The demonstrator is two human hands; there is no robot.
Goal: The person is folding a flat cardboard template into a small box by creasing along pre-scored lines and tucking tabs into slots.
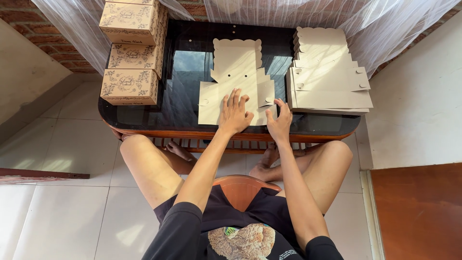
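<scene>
Nearest: person seated in black printed T-shirt, bare knees apart, both forearms out over the dark glass-topped oval counter. Left hand pressed flat, fingers spread, on the unfolded tan die-cut cardboard box blank at counter centre; right hand rests on its near right edge, fingers loosely curled, holding nothing. Beyond: stack of flat tan blanks right, three assembled floral-printed tan boxes stacked far left.
</scene>
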